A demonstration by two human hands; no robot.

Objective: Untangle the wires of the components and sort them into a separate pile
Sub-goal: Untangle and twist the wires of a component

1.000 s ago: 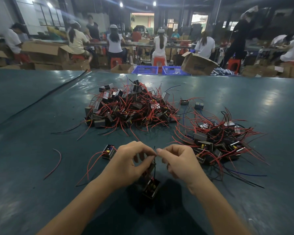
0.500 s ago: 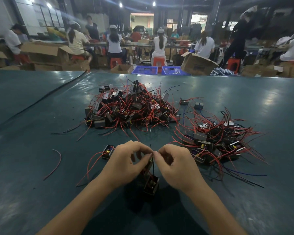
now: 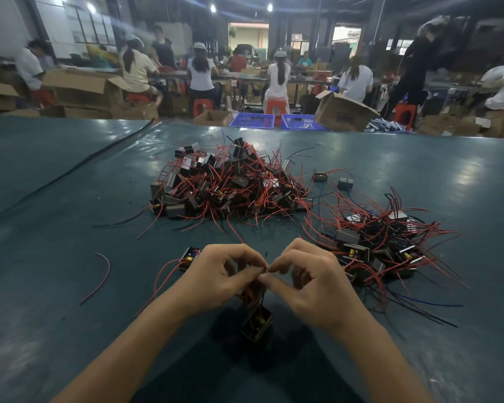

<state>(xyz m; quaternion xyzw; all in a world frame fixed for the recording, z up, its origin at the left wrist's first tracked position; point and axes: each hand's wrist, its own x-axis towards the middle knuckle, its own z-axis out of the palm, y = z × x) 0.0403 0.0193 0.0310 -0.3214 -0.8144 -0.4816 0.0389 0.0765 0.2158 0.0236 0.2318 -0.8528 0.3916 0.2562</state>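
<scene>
My left hand point(image 3: 224, 279) and my right hand point(image 3: 312, 282) meet fingertip to fingertip over the green table, both pinching the thin wires of a small black component point(image 3: 257, 325) that hangs just below them. A big tangled pile of components with red wires point(image 3: 230, 184) lies farther back at the centre. A second, smaller pile point(image 3: 381, 242) sits to the right of my right hand. One single component with red wires point(image 3: 189, 257) lies just left of my left hand.
A loose red wire point(image 3: 99, 277) lies on the table at the left. Two stray components point(image 3: 332, 180) rest between the piles. A black cable point(image 3: 70, 170) runs along a seam at the far left. Beyond the table's far edge are cardboard boxes, blue crates point(image 3: 252, 120) and seated people.
My hands have drawn closer together, fingertips now touching over the wires. The hanging component has swung slightly and sits a little lower under them.
</scene>
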